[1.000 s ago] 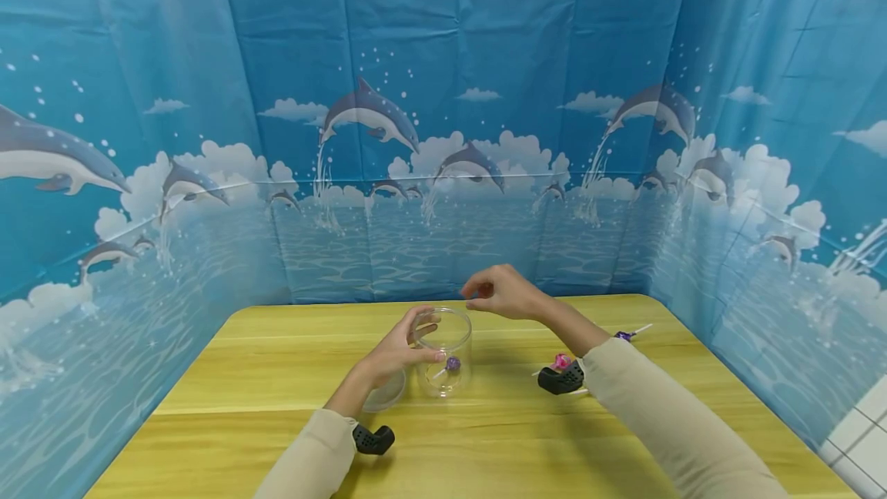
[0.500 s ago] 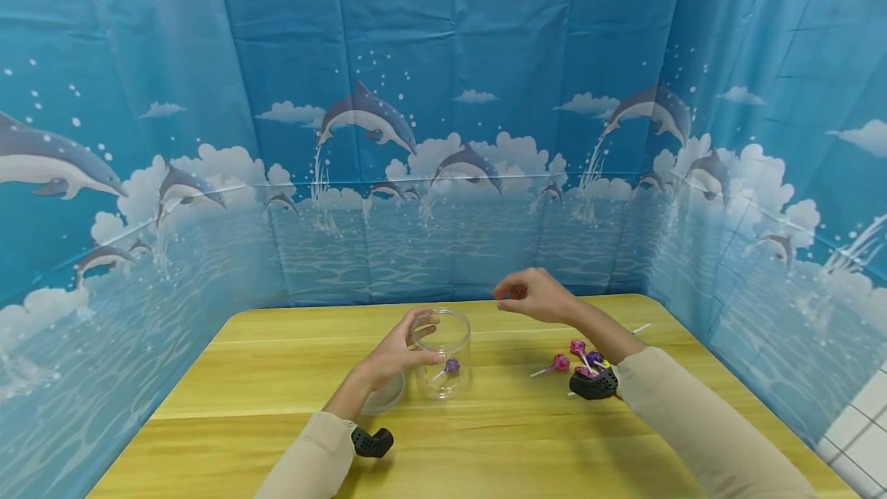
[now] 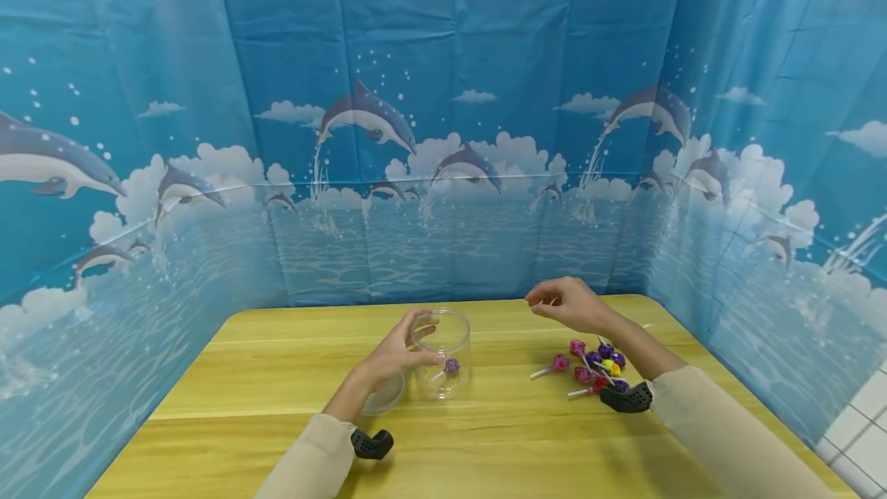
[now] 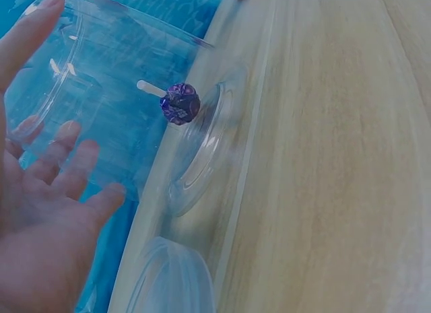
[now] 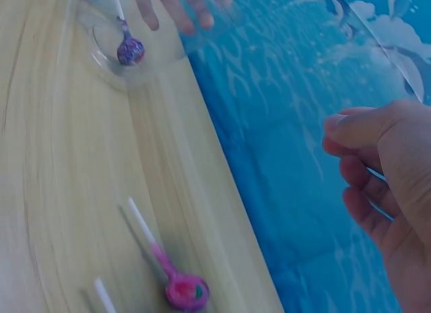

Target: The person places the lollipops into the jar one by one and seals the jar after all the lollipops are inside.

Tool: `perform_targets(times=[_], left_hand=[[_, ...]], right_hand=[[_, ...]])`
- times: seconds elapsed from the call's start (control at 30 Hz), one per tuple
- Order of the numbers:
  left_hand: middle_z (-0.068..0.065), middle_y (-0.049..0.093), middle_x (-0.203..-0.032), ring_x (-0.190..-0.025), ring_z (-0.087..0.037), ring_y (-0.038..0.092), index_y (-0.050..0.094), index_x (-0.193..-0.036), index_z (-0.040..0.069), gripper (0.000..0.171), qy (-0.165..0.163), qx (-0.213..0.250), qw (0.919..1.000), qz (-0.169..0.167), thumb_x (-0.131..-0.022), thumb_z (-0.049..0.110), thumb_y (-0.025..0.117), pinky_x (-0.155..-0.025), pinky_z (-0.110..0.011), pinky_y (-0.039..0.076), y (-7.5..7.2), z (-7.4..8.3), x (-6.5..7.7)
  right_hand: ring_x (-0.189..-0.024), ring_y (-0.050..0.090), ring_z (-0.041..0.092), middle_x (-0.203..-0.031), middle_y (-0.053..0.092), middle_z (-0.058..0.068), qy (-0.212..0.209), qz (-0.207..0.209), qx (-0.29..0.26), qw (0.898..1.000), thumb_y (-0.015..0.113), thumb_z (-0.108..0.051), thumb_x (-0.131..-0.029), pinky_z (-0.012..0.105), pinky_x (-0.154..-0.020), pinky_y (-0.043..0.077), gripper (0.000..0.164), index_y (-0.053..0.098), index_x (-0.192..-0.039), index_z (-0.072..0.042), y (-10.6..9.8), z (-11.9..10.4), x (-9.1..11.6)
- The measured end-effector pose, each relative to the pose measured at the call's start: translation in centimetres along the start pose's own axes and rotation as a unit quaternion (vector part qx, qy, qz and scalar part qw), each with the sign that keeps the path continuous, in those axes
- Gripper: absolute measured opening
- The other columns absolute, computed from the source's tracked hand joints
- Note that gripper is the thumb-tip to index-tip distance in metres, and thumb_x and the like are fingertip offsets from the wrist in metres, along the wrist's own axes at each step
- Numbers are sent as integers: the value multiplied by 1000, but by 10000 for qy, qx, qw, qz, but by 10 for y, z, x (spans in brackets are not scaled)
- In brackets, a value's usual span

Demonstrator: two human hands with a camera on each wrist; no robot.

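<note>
My left hand [image 3: 396, 349] grips a clear plastic jar [image 3: 459, 336] from its left side, thumb and fingers spread round the wall. The jar stands upright on the table without its lid. Inside it lies one purple-wrapped lollipop [image 4: 180, 103], its white stick leaning to the left in the head view. My right hand [image 3: 571, 305] is raised beyond a pile of lollipops [image 3: 594, 360] on the right, its fingers loosely bent. Nothing shows between those fingers in the right wrist view. The pile has pink, purple, red and yellow wrappers, and the right forearm covers part of it.
A clear round lid [image 3: 383, 394] lies on the wooden table [image 3: 277, 376], left of the jar and partly under my left wrist. One pink lollipop [image 3: 560, 363] lies at the pile's left edge. A dolphin-print curtain [image 3: 416, 245] hangs behind the table.
My right hand has moved away from above the jar to the right, and more of the lollipop pile shows. My left hand and the jar have stayed in place.
</note>
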State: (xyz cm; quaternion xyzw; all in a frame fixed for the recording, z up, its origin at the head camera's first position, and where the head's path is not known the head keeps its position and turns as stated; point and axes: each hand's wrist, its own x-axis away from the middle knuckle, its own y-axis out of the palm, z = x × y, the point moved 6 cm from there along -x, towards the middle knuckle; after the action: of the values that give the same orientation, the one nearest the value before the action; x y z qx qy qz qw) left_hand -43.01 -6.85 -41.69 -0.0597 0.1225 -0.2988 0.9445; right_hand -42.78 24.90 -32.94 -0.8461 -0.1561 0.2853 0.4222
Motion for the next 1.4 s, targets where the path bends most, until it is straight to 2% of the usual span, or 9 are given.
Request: perform_targets(times=[0.1,0.2,0.33,0.63,0.8,1.03,1.4], left_hand=[[-14,33,-162,-151,-34,28,28,-162,16,86,-6,16,10000,46,-94,19,80,-113,-58,35,0,1,1],[-11,35,-161,-151,-34,29,28,-161,16,85,-24,7,10000,57,-94,19,80,-112,-57,36,0,1,2],[-10,35,-161,-151,-33,29,25,-163,13,88,-42,-17,10000,11,-94,20,79,-111,-56,38,1,1,1],[-10,35,-161,-151,-33,29,28,-161,17,82,-44,-15,10000,15,-95,16,77,-112,-57,37,2,0,2],[-10,36,-160,-151,-31,30,30,-160,19,81,-57,-6,10000,55,-95,16,78,-112,-57,36,1,1,2],[-16,30,-163,-151,-33,28,27,-161,17,82,-21,5,10000,-34,-96,16,77,-112,-57,37,2,1,1],[-13,31,-163,-152,-32,27,25,-162,15,86,-27,-3,10000,-41,-95,18,79,-111,-56,38,3,-1,-1]], right_hand=[[-92,67,19,-110,74,11,-6,121,81,9999,67,-11,-102,40,-81,56,18,76,-117,-7,-6,5,8],[-94,67,22,-109,74,10,76,260,152,9995,66,-10,-103,42,-81,56,18,76,-116,-6,-13,13,17],[-95,66,23,-109,73,5,327,413,191,9984,66,-10,-103,43,-82,56,17,76,-116,-7,-23,26,28],[-102,66,34,-114,72,14,802,562,157,9951,63,-10,-104,52,-86,55,21,74,-120,-2,-39,51,50],[-103,65,38,-116,71,18,1118,619,145,9917,61,-13,-106,51,-81,56,24,72,-123,0,-45,65,60],[-105,63,39,-119,69,22,1337,734,89,9883,59,-12,-107,51,-80,56,27,68,-127,4,-51,80,72],[-114,57,47,-129,62,30,1900,1090,-140,9756,50,-12,-110,57,-85,53,34,61,-135,8,-60,108,99]])
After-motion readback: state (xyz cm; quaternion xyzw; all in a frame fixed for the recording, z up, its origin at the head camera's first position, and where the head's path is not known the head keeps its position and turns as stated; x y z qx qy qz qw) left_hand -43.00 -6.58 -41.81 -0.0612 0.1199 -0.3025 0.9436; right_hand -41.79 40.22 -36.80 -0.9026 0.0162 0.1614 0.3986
